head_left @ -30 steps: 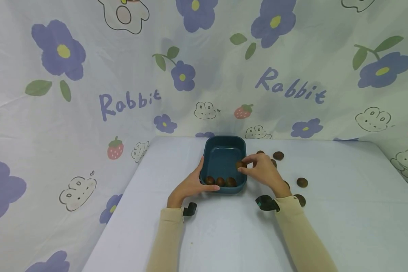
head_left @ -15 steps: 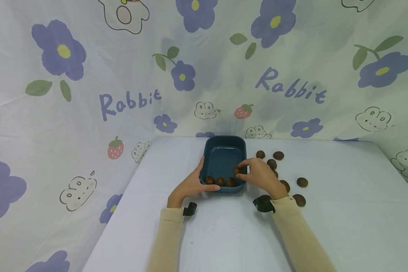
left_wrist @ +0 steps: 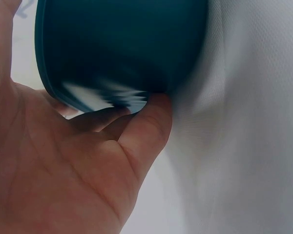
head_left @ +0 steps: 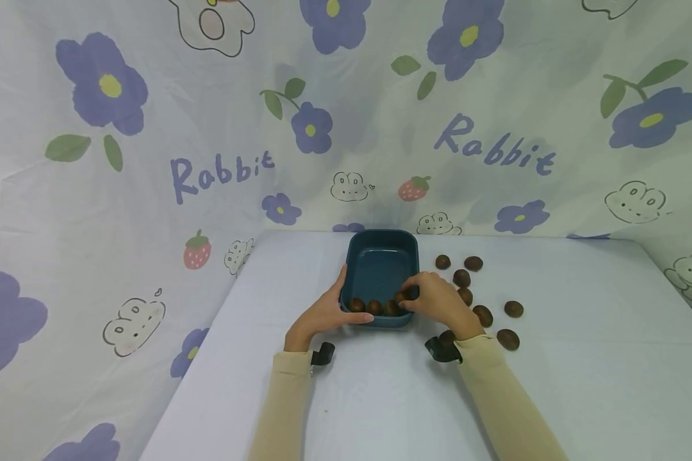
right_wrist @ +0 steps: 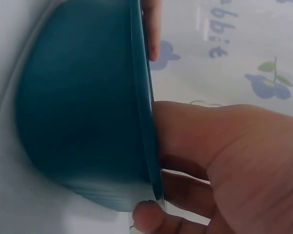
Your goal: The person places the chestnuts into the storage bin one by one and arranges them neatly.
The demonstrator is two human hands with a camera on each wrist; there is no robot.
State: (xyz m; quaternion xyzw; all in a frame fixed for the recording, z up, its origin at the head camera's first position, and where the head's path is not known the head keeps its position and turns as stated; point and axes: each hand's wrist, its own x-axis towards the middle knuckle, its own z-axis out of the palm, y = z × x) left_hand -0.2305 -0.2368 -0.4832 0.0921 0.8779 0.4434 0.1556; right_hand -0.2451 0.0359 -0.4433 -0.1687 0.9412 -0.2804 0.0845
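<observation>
A deep teal rectangular dish stands on the table. My left hand holds its near left corner, thumb along the front rim and fingers against the side wall; the left wrist view shows the hand bent round the dish's outside. Inside, along the near wall, lie round brown chestnuts. My right hand reaches over the right rim and pinches another chestnut low in the dish, beside that row. In the right wrist view the dish wall hides this chestnut and some fingertips.
Several loose chestnuts lie on the white tabletop right of the dish, one partly behind the black wrist camera. A flower-and-rabbit printed cloth hangs behind the table.
My right hand has lowered the chestnut from the right rim into the dish, toward the near right corner and the row there. The left hand keeps its hold on the dish.
</observation>
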